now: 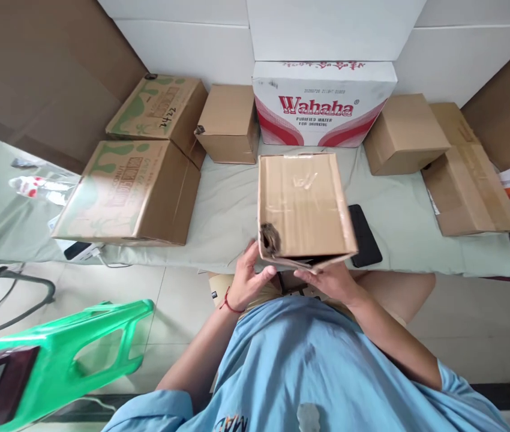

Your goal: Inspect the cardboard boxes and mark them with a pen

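A plain brown cardboard box [302, 207] with taped seams rests at the near edge of a table covered in pale green cloth [223, 216], tilted up toward me. My left hand [248, 277] curls around its near left corner, where the cardboard is torn. At the near bottom edge, my right hand [329, 281] holds the box from below, fingers wrapped under it. A red string circles my left wrist.
A black phone [365, 237] lies beside the box on the right. Two green-printed cartons [131, 192], smaller brown boxes [230, 123] [403, 135], a flattened carton [468, 174] and a white Wahaha water carton [324, 102] line the table's back. A green plastic stool [70, 354] stands lower left.
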{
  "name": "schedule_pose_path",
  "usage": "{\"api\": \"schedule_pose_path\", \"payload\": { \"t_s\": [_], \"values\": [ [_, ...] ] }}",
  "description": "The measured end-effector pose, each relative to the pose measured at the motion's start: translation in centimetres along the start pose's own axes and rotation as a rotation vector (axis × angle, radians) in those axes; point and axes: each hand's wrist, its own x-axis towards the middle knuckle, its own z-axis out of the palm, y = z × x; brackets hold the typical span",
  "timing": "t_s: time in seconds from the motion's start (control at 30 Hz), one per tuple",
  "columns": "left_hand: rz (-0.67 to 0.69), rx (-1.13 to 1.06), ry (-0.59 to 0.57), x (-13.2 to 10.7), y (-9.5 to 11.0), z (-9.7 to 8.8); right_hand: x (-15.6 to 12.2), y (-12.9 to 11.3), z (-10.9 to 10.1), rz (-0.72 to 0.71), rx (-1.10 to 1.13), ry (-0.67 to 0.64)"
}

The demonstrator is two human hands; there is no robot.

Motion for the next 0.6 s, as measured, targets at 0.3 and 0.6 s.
{"api": "schedule_pose_path", "payload": {
  "t_s": [0.3,0.6],
  "values": [
    [0.614,0.069,-0.309,1.3,9.9,4.6,-2.9,-2.3,-7.6,-0.044,0.301,0.619],
    [0.757,-0.115,-0.669,4.1,14.7,17.7,-7.8,1.4,-21.5,0.103,0.26,0.608]
  ]
}}
